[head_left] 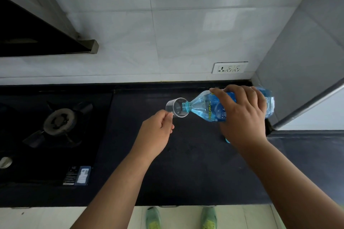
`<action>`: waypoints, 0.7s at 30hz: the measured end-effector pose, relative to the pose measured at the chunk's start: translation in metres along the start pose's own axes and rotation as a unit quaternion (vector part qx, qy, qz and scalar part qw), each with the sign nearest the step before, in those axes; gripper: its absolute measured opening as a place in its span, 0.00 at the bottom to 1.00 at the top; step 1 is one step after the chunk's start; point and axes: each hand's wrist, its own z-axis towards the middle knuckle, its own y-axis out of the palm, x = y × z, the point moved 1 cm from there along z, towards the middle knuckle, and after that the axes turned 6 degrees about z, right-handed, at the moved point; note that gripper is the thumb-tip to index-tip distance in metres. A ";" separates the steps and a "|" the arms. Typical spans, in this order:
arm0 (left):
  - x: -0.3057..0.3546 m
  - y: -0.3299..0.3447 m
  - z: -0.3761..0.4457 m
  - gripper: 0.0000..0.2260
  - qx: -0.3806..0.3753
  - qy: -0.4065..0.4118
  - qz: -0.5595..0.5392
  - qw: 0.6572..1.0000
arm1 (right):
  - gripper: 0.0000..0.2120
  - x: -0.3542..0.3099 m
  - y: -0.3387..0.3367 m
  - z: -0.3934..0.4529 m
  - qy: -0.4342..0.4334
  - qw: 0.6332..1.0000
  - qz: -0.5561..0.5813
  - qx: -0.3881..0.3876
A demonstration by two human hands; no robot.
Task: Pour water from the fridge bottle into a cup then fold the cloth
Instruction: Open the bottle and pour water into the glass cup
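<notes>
A blue-tinted plastic water bottle (pixel 202 108) lies tipped almost level above the dark counter, cap off, its neck pointing left. My right hand (pixel 243 115) grips its body from above. The open mouth sits at the rim of a small clear plastic cup (pixel 176 107), which is tilted toward the bottle. My left hand (pixel 158 130) pinches the cup at its near edge. A small blue cap (pixel 227 140) peeks out on the counter under my right wrist. No cloth is in view.
A gas hob with a burner (pixel 59 121) fills the counter's left part, under a slanted range hood (pixel 46 42). A wall socket (pixel 229 67) sits behind the bottle. A grey fridge side (pixel 305 61) stands at the right. My green shoes show below the counter's front edge (pixel 167 204).
</notes>
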 end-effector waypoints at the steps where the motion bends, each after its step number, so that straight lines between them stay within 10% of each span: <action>1: 0.000 0.000 0.000 0.11 0.000 -0.001 0.000 1.000 | 0.42 0.000 0.000 0.000 0.001 1.000 -0.001 -0.001; 21: -0.003 0.004 -0.003 0.12 -0.004 -0.002 -0.002 1.000 | 0.41 -0.002 0.001 -0.004 -0.001 1.000 -0.005 -0.006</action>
